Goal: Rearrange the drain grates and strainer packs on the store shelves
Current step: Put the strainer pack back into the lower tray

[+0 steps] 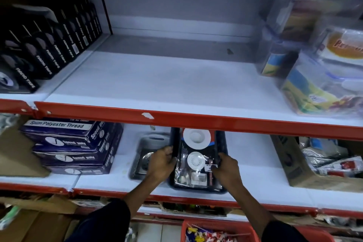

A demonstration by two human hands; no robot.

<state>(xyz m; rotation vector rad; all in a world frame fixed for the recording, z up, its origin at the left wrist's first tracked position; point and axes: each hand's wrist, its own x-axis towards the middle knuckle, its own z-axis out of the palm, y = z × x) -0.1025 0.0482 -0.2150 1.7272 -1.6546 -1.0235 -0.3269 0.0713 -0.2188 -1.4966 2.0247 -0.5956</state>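
Note:
A dark tray (221,143) full of strainer packs (195,160), each showing white round strainers on a black card, sits on the middle shelf (255,163). My left hand (162,163) grips the tray's left wall and my right hand (225,169) grips its right wall. Just left of the tray lies a packed steel drain grate (144,160), partly hidden behind my left hand.
Purple polyester thread boxes (72,145) are stacked to the left and an open carton of packets (306,163) stands to the right. On the upper shelf (157,84), black tape boxes (49,49) line the left and clear plastic containers (314,65) fill the right. A red bin (216,232) sits below.

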